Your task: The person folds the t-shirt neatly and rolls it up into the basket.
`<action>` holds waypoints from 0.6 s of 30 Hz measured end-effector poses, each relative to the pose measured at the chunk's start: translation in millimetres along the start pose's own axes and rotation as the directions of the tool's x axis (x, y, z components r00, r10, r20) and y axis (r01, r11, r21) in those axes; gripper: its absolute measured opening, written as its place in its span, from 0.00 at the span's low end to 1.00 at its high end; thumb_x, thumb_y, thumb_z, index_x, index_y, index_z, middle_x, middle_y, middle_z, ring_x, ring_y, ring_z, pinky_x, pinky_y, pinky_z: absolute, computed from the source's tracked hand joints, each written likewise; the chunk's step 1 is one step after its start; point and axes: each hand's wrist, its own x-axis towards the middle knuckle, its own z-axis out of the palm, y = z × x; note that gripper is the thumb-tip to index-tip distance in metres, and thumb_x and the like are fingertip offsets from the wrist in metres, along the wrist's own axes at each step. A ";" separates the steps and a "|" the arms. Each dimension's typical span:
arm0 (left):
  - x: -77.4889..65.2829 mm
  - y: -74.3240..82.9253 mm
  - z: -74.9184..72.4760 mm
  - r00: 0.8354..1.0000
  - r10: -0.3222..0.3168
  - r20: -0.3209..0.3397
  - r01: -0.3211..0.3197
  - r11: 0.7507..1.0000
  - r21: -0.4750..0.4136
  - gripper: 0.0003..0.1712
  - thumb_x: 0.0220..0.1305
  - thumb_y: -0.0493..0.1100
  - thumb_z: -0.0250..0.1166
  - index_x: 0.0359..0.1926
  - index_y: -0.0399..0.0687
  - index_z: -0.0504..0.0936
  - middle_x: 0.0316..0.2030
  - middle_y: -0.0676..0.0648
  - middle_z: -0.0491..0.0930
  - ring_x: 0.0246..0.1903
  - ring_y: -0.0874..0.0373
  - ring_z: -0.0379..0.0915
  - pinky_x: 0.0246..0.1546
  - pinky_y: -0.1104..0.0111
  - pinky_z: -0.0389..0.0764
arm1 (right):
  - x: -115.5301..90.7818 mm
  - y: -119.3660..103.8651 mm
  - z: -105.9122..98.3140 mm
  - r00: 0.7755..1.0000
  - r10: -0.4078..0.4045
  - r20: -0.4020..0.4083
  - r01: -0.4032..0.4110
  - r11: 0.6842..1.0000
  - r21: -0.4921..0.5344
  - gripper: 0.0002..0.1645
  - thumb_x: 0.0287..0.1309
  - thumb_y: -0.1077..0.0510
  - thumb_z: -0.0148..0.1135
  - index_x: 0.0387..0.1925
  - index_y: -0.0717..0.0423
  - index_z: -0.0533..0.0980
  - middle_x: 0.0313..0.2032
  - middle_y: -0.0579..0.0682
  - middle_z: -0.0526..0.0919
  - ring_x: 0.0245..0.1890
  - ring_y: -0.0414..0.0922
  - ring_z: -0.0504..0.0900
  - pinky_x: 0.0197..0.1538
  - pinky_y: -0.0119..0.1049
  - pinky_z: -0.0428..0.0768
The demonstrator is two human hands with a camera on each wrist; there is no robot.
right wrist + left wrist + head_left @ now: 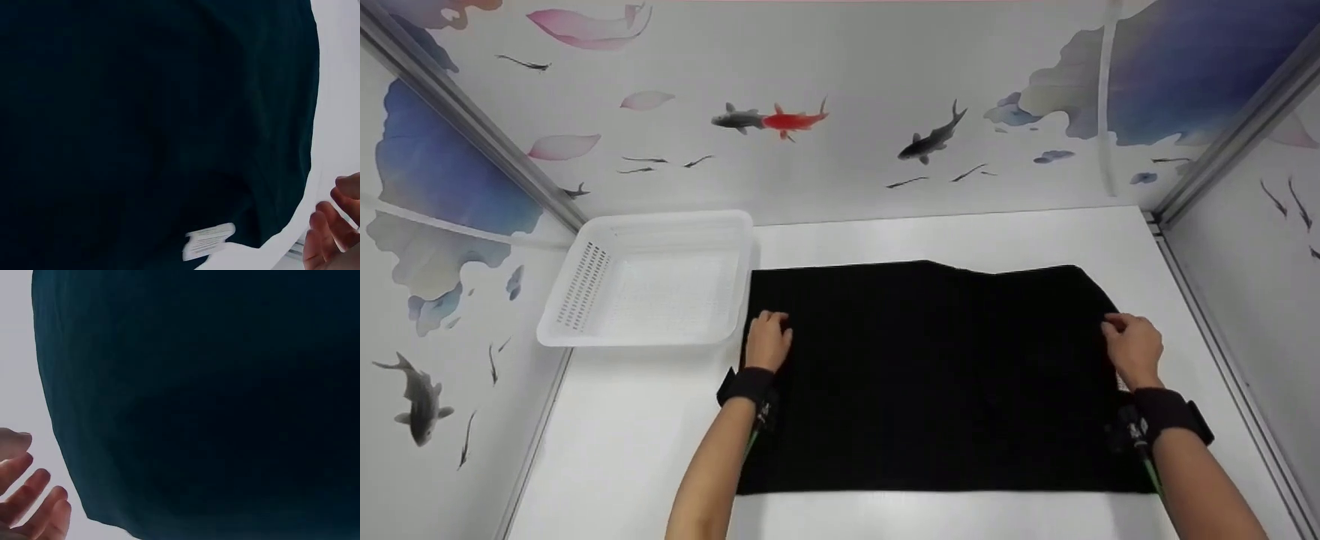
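A black cloth (930, 375), most likely a garment, lies spread out on the white table. Its far edge is slightly uneven toward the right. Over the cloth's left edge in the head view is my left hand (769, 341); the left wrist view shows these fingers (35, 495) loosely bent, with nothing between them. My right hand (1134, 346) is by the right edge, its fingers (326, 230) relaxed and free of the fabric in the right wrist view. A white printed label (208, 242) sticks out from the cloth's edge there.
A white plastic basket (649, 341) with slotted sides stands at the back left, close beside the cloth. White panels (855, 172) printed with fish and petals enclose the table (622, 450) at the back and both sides. Each wrist wears a black strap (1166, 411).
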 end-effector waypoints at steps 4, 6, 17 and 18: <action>30.7 -0.7 1.5 1.000 0.000 0.011 -0.001 0.992 0.124 0.15 0.56 0.34 0.62 0.45 0.33 0.78 0.42 0.36 0.75 0.41 0.43 0.71 0.43 0.58 0.73 | 23.2 -3.2 3.1 0.998 0.052 0.022 -0.052 0.999 0.008 0.18 0.62 0.63 0.48 0.46 0.75 0.72 0.41 0.73 0.74 0.41 0.65 0.71 0.48 0.55 0.66; 43.0 -1.9 2.1 1.000 -0.002 0.014 -0.001 0.984 0.177 0.15 0.56 0.34 0.61 0.45 0.32 0.78 0.43 0.35 0.75 0.42 0.42 0.71 0.43 0.58 0.73 | 33.1 -3.4 4.8 0.996 0.081 0.037 -0.082 0.996 0.023 0.19 0.62 0.62 0.47 0.47 0.75 0.72 0.42 0.73 0.74 0.43 0.65 0.71 0.50 0.54 0.65; 94.4 -5.7 12.9 0.973 -0.183 0.142 0.140 0.953 0.267 0.17 0.63 0.34 0.52 0.51 0.28 0.72 0.49 0.32 0.71 0.49 0.39 0.67 0.44 0.53 0.74 | 77.6 1.5 16.4 0.969 0.169 0.180 -0.183 0.981 0.068 0.25 0.65 0.56 0.44 0.56 0.72 0.65 0.50 0.71 0.71 0.44 0.57 0.74 0.42 0.36 0.71; 98.5 -7.1 13.5 0.969 -0.195 0.152 0.148 0.949 0.278 0.17 0.64 0.34 0.51 0.52 0.28 0.72 0.50 0.32 0.70 0.50 0.39 0.66 0.45 0.54 0.73 | 82.4 0.7 17.7 0.967 0.161 0.198 -0.177 0.982 0.066 0.26 0.65 0.55 0.43 0.57 0.71 0.64 0.49 0.71 0.72 0.39 0.51 0.77 0.39 0.32 0.70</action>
